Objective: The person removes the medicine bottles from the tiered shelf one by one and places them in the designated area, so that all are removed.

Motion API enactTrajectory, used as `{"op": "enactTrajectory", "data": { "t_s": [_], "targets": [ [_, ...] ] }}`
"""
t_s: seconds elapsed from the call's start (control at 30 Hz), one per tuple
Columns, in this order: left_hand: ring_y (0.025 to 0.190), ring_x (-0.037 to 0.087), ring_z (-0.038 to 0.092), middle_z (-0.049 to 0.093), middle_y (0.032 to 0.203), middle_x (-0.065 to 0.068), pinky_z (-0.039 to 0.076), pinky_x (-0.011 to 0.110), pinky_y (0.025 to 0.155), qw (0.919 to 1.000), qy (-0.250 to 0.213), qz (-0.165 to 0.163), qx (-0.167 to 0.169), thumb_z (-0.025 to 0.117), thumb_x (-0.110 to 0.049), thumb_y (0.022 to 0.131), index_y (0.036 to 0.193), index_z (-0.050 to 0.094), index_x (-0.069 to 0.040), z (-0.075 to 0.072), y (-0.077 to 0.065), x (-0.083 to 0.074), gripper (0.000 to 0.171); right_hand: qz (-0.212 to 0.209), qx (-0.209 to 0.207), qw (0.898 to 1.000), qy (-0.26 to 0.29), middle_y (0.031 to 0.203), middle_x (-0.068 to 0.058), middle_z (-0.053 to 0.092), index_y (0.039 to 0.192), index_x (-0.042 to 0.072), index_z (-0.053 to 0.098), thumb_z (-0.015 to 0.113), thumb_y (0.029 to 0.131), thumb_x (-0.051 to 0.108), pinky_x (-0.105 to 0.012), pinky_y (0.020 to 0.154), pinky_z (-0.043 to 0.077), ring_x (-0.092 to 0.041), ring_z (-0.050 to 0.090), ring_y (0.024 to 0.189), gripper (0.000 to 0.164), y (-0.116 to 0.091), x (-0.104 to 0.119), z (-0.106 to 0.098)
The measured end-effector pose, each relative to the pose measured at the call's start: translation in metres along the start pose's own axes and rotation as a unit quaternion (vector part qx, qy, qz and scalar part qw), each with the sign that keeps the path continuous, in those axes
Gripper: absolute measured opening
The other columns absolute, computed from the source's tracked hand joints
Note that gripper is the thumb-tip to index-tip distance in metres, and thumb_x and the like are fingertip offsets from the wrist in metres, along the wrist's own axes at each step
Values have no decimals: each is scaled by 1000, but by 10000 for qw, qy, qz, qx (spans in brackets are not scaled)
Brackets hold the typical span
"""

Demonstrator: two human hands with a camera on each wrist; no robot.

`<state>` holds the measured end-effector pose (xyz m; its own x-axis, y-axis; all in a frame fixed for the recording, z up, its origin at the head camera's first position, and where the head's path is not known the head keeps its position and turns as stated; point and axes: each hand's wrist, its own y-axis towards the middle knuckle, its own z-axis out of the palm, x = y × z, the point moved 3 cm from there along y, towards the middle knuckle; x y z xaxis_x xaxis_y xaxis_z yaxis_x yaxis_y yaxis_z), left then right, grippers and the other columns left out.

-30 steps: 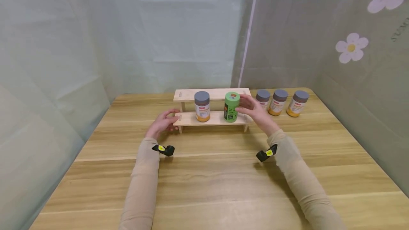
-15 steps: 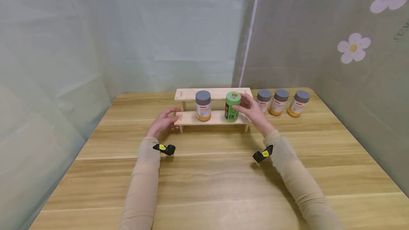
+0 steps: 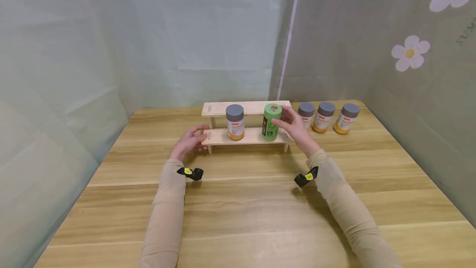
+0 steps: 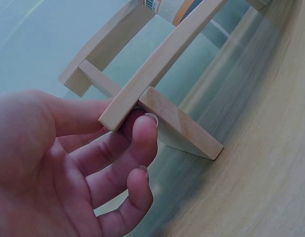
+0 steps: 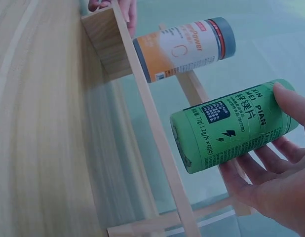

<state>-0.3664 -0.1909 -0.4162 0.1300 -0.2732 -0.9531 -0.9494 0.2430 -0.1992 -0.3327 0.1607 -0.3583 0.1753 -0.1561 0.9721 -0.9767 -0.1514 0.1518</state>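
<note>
My right hand (image 3: 295, 128) grips a green pill bottle (image 3: 271, 126) from its right side, thumb in front near the lid. The bottle leans a little to the right, its base close over the lower board of a two-tier wooden rack (image 3: 253, 140). In the right wrist view the underside of the green bottle (image 5: 226, 129) shows beside the board's edge. At the rack's left end my left hand (image 3: 189, 142) pinches the lower board, with fingers curled beneath it in the left wrist view. A grey-lidded bottle (image 3: 235, 125) stands upright on the left half of that board.
Three more grey-lidded bottles, a left one (image 3: 306, 113), a middle one (image 3: 323, 118) and a right one (image 3: 346, 119), stand on the wooden table (image 3: 238, 214) right of the rack. Hanging cloth (image 3: 223, 36) encloses the table's back and sides.
The green bottle has gone from upright to a slight lean, shifting a little to the right relative to the rack. My left hand keeps its hold on the rack's end.
</note>
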Motion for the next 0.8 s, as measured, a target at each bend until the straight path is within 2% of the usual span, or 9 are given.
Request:
{"op": "enactTrajectory", "data": {
  "t_s": [0.13, 0.43, 0.63, 0.8],
  "targets": [
    [63, 7, 64, 65, 79, -9, 47, 21, 58, 10000, -15, 1, 11, 52, -21, 101, 144, 40, -12, 0, 0, -1, 46, 102, -150, 9998, 92, 145, -17, 45, 147, 9, 36, 63, 94, 18, -43, 112, 35, -25, 47, 126, 59, 0, 2, -7],
    [62, 5, 63, 64, 78, -11, 47, 21, 59, 10000, -12, 59, 44, 51, -21, 101, 145, 38, -11, 1, -2, -3, 47, 188, -234, 9994, 167, 147, -14, 43, 147, 14, 36, 66, 93, 25, -45, 114, 33, -27, 43, 134, 63, -1, 6, -25],
    [63, 6, 64, 65, 82, -10, 47, 21, 60, 10000, 9, -12, 12, 50, -21, 102, 145, 38, -12, 1, -4, -4, 47, 104, -182, 9997, 79, 146, -11, 45, 145, 14, 39, 65, 94, 25, -42, 112, 35, -21, 46, 129, 59, -1, 6, -35],
    [63, 7, 65, 66, 87, -5, 47, 21, 60, 10000, 32, -26, 28, 51, -21, 101, 146, 37, -10, 1, -6, -7, 48, 76, -245, 9997, 32, 138, -3, 50, 143, 15, 42, 66, 93, 27, -39, 110, 37, -13, 49, 123, 57, -3, 5, -42]
  ]
}}
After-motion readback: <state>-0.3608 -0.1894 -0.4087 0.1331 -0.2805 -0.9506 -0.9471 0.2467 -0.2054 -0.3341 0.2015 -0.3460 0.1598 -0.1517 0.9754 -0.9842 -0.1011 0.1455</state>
